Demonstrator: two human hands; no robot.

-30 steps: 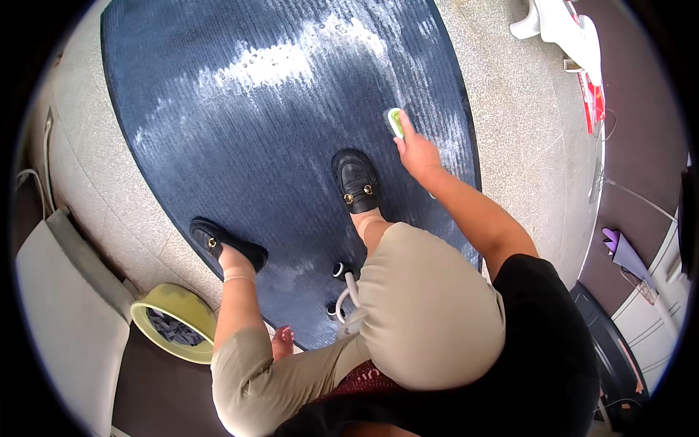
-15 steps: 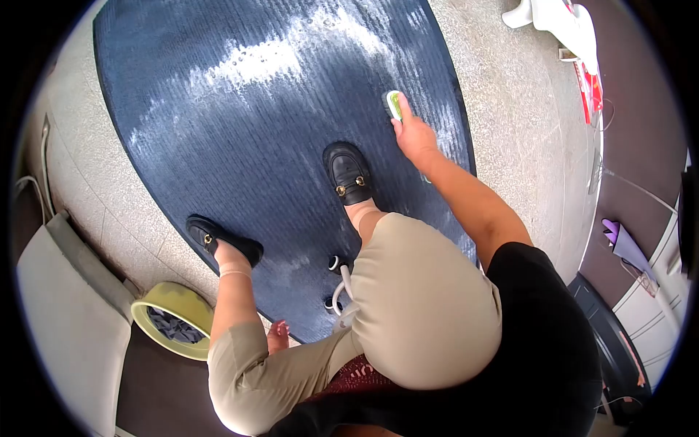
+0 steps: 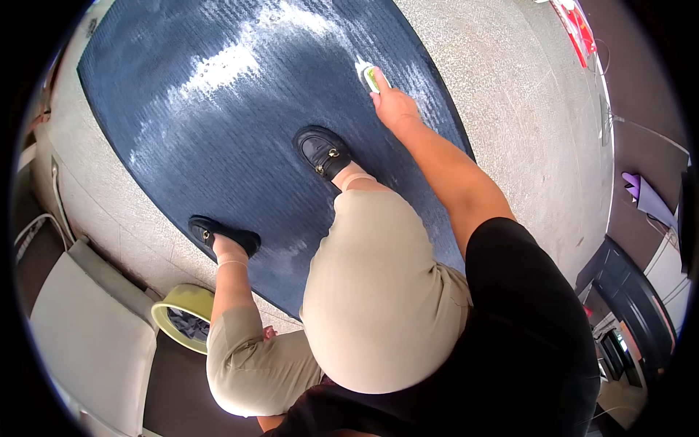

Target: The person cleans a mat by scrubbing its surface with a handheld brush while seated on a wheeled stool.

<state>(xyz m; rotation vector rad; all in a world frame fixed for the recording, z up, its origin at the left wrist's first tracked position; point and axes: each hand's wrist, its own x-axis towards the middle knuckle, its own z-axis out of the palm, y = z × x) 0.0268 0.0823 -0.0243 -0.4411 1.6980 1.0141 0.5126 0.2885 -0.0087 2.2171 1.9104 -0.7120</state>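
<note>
My right hand [image 3: 397,109] is wrapped round a small white-and-green scrub brush [image 3: 373,79]. The brush meets the ribbed dark blue rug [image 3: 218,160] at the edge of a patch of white foam [image 3: 226,67]. That foam spreads in a curved band across the rug's upper part. Only a bit of my left hand [image 3: 270,333] shows, beside my left leg near the rug's lower edge. My leg hides the rest of it, so what its fingers do is unclear.
My black loafers [image 3: 320,149] stand on the rug. At the lower left is a yellow-green basin [image 3: 164,313] with dark cloth inside, near a pale seat [image 3: 95,320]. Speckled floor [image 3: 502,87] borders the rug. A dark chair-like object [image 3: 630,284] is at the right.
My right hand has pushed the brush forward to the foam's edge. The view has shifted, and my right thigh now covers the white wheeled legs seen before. Less of my left hand shows.
</note>
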